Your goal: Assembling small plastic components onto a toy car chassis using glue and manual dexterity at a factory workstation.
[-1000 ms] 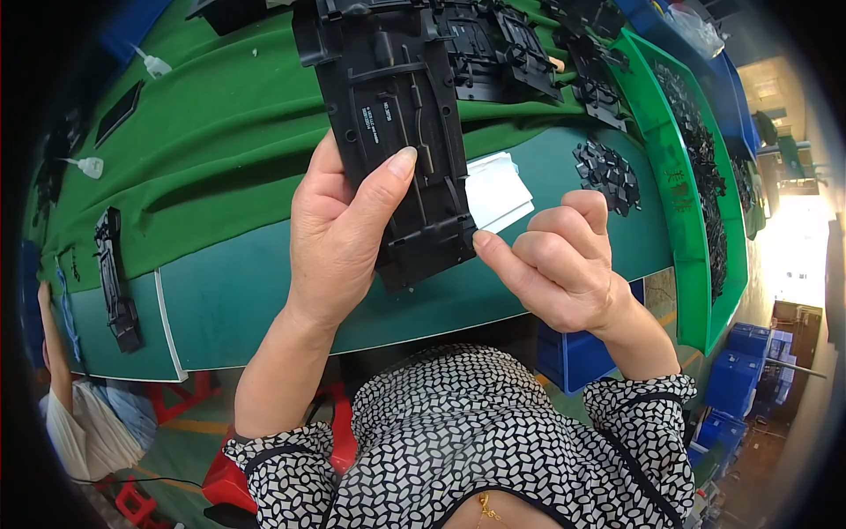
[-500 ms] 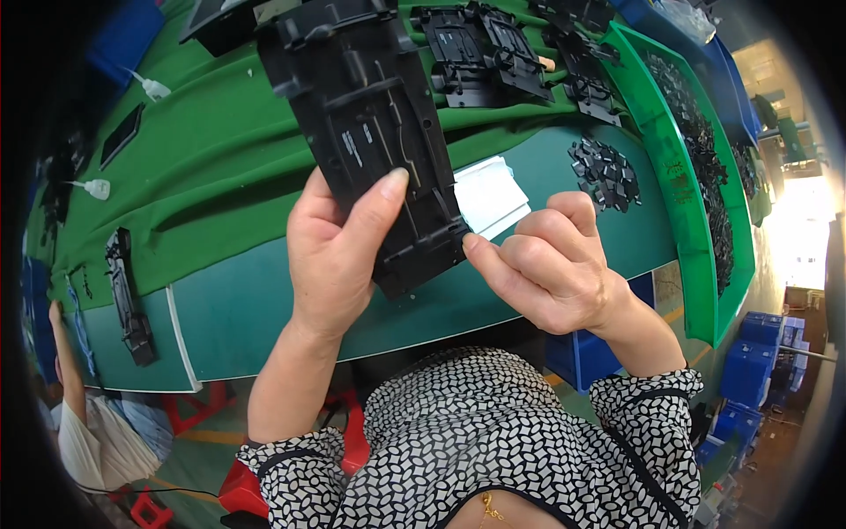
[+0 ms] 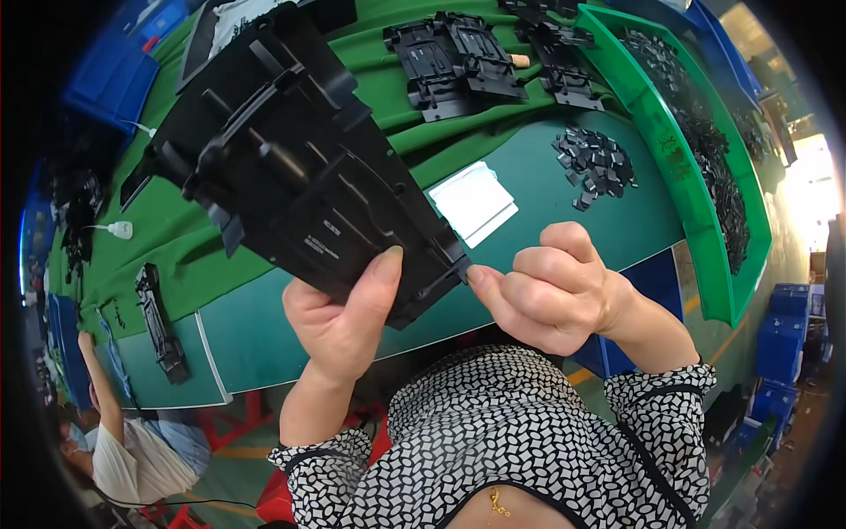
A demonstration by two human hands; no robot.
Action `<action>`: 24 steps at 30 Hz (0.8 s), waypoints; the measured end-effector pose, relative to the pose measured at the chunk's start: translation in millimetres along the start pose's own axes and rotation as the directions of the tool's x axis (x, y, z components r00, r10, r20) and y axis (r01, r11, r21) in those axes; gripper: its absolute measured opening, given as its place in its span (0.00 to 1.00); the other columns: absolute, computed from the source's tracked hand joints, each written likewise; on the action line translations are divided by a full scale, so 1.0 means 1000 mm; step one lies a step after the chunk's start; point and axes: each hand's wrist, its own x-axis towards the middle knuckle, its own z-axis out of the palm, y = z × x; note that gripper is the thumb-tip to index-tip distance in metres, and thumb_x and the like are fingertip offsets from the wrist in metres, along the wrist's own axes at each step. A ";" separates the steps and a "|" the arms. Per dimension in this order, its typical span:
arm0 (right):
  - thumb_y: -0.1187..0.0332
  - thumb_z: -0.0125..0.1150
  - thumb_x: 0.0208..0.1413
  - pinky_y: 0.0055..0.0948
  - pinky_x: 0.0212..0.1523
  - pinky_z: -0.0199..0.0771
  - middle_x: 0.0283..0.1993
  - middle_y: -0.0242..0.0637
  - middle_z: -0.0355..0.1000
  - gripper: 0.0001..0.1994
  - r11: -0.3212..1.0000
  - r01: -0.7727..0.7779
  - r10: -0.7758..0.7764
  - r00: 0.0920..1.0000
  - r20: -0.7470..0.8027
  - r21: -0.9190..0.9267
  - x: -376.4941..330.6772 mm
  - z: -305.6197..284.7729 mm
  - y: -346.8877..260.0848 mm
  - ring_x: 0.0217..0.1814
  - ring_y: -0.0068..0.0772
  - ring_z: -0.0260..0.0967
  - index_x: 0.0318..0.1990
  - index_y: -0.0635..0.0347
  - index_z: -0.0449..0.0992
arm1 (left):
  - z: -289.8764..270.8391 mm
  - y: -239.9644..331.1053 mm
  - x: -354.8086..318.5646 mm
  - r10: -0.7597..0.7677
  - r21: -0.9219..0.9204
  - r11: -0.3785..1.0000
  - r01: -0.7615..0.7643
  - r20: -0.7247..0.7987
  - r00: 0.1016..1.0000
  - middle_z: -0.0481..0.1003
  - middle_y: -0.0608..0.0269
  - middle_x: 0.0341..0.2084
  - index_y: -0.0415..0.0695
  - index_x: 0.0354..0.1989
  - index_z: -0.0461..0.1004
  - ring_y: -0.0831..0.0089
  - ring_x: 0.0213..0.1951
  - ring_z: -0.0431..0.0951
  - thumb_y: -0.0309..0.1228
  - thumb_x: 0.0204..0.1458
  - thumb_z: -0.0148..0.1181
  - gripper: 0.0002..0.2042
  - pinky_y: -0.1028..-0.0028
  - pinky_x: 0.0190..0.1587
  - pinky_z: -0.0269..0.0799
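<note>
A long black plastic chassis plate [image 3: 352,216], moulded like the underside of a toy car, is tilted above the table with its wider end up and to the left. My left hand [image 3: 342,324] is closed on its near end, the thumb lying on the ribbed face and the fingers behind. At the right edge of that near end, my right hand [image 3: 551,295] is closed, its thumb and curled index finger pressed on a small black piece [image 3: 462,264] against the plate's corner. Most of this piece is hidden by the fingertips.
White cards [image 3: 474,203] and a pile of small black pieces [image 3: 595,163] lie on the green table. Right of them stands a long green bin [image 3: 705,256] of black parts. More black chassis plates [image 3: 454,62] rest at the back. A co-worker [image 3: 132,450] sits at the left.
The chassis plate has tilted further left and come nearer, its far end swinging left. Both hands have moved slightly down with it, and the right fingertips stay at its edge.
</note>
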 end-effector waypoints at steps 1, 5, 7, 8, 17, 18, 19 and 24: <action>0.74 0.64 0.35 0.25 0.31 0.56 0.26 0.25 0.60 0.06 1.000 0.002 -0.002 1.000 0.000 -0.001 0.000 -0.001 -0.001 0.27 0.21 0.59 0.24 0.63 0.75 | 0.000 0.002 -0.002 0.024 0.053 0.998 -0.025 0.016 1.000 0.75 0.59 0.39 0.36 0.43 0.72 0.73 0.39 0.76 0.19 0.49 0.56 0.11 0.73 0.45 0.72; 0.75 0.63 0.36 0.24 0.30 0.56 0.25 0.25 0.58 0.05 1.000 0.017 -0.017 1.000 0.002 -0.005 -0.001 -0.004 -0.004 0.27 0.22 0.59 0.24 0.63 0.75 | 0.003 -0.003 -0.010 0.087 0.070 0.994 -0.089 0.036 0.996 0.75 0.59 0.39 0.37 0.43 0.72 0.72 0.39 0.76 0.18 0.49 0.57 0.12 0.72 0.45 0.72; 0.75 0.62 0.36 0.23 0.29 0.56 0.25 0.26 0.57 0.05 0.999 0.051 -0.051 0.999 0.016 0.009 -0.002 -0.006 -0.004 0.27 0.22 0.59 0.23 0.64 0.74 | 0.004 -0.001 -0.014 0.109 0.089 0.990 -0.111 0.024 0.994 0.75 0.59 0.39 0.37 0.43 0.73 0.72 0.39 0.76 0.17 0.49 0.57 0.12 0.71 0.45 0.72; 0.75 0.62 0.36 0.23 0.29 0.56 0.25 0.26 0.57 0.05 0.999 0.046 -0.046 0.999 0.014 0.005 -0.001 -0.006 -0.005 0.27 0.22 0.59 0.23 0.64 0.74 | 0.005 0.001 -0.015 0.107 0.090 0.990 -0.110 0.030 0.994 0.75 0.59 0.39 0.37 0.43 0.73 0.72 0.39 0.76 0.17 0.49 0.57 0.12 0.71 0.45 0.72; 0.76 0.63 0.33 0.25 0.27 0.55 0.27 0.26 0.57 0.10 0.998 0.048 -0.050 0.998 0.043 0.050 -0.002 -0.020 -0.009 0.28 0.23 0.58 0.29 0.64 0.78 | 0.008 0.006 -0.022 0.079 0.045 0.996 -0.082 0.064 0.995 0.75 0.58 0.40 0.37 0.43 0.73 0.71 0.40 0.76 0.17 0.49 0.56 0.12 0.72 0.46 0.72; 0.75 0.63 0.33 0.25 0.28 0.56 0.27 0.27 0.57 0.11 0.997 0.054 -0.056 0.998 0.041 0.050 -0.002 -0.020 -0.010 0.28 0.23 0.58 0.30 0.65 0.78 | 0.008 0.006 -0.023 0.072 0.028 0.997 -0.074 0.068 0.995 0.76 0.57 0.40 0.37 0.43 0.73 0.71 0.40 0.76 0.17 0.49 0.56 0.12 0.71 0.46 0.72; 0.75 0.63 0.33 0.25 0.28 0.56 0.27 0.27 0.57 0.11 0.997 0.061 -0.063 0.997 0.039 0.050 -0.003 -0.021 -0.010 0.28 0.23 0.58 0.30 0.65 0.78 | 0.008 0.006 -0.024 0.065 0.012 0.998 -0.066 0.071 0.995 0.76 0.57 0.40 0.37 0.43 0.74 0.71 0.40 0.76 0.17 0.49 0.56 0.12 0.71 0.46 0.72; 0.74 0.61 0.32 0.25 0.28 0.57 0.27 0.28 0.59 0.11 0.996 0.053 -0.055 0.998 0.030 0.067 -0.003 -0.021 -0.012 0.27 0.23 0.58 0.28 0.67 0.76 | 0.009 0.008 -0.027 0.063 -0.007 0.998 -0.063 0.064 0.996 0.76 0.57 0.40 0.37 0.42 0.74 0.71 0.40 0.77 0.17 0.49 0.56 0.11 0.71 0.46 0.72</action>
